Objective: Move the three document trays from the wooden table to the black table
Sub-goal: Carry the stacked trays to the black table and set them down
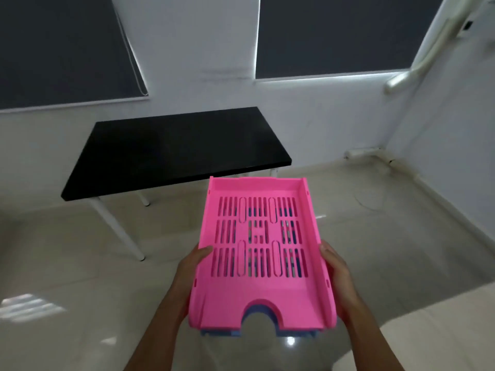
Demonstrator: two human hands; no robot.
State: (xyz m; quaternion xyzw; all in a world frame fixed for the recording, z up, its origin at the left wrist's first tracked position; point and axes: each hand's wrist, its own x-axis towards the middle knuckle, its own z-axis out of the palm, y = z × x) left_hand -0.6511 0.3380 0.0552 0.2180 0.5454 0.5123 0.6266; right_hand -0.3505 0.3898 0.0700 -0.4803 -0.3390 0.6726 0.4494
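I hold a stack of document trays in the air over the floor. The pink tray is on top, slotted, with its cut-out front edge toward me. A blue tray shows just under its front edge and through the slots; I cannot tell whether a third lies below. My left hand grips the stack's left wall and my right hand grips its right wall. The black table stands ahead and to the left, beyond the trays, its top bare. The wooden table is out of view.
The black table has white legs and stands against a white wall below dark window blinds. Glossy beige floor tiles spread between me and the table. A pale surface sits at the lower right corner.
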